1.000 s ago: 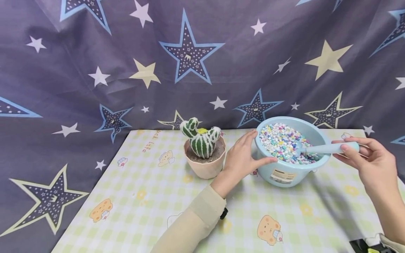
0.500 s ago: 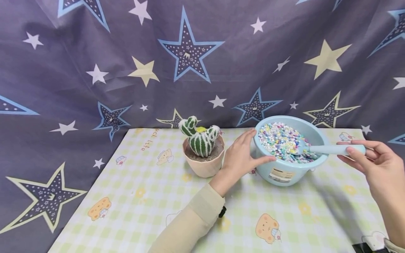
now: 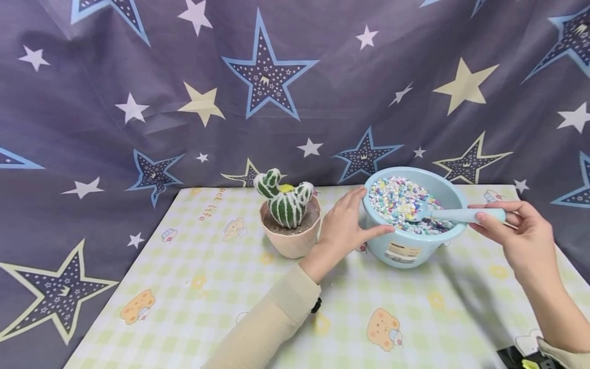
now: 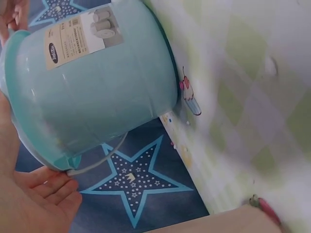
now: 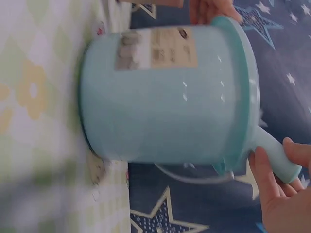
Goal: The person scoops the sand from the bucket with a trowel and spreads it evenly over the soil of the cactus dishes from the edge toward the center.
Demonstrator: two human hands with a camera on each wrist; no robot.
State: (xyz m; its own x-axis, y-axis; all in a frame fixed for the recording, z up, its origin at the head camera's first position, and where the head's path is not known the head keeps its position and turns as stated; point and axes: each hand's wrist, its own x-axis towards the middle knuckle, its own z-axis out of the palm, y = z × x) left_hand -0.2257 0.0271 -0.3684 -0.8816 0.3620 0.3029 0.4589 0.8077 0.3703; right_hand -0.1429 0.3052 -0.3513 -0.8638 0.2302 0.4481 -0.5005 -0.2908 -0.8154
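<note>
A light blue bucket (image 3: 389,251) with a paper label stands on the table, filled partway with small multicoloured pebbles (image 3: 396,197). My left hand (image 3: 343,223) holds the bucket's left side, thumb on the front of the rim and fingers towards the back. Over the opposite rim, my right hand (image 3: 525,236) pinches the handle of a small light blue shovel (image 3: 454,215) between thumb and fingers. The shovel's blade lies among the pebbles, partly buried. In the right wrist view, the handle (image 5: 277,158) sticks out past the rim, with the blade hidden by the bucket wall.
A cactus (image 3: 287,207) in a pale pink pot (image 3: 291,243) stands just left of my left hand. Behind the table hangs a dark curtain (image 3: 170,61) with stars. A checked cloth (image 3: 193,307) with cartoon bears covers the table. The bucket's thin bail (image 4: 104,158) hangs down.
My right hand drew the shovel handle slightly right, then pushed it back left, deeper over the bucket. The left hand keeps its place on the bucket. The whole head view has shifted a little.
</note>
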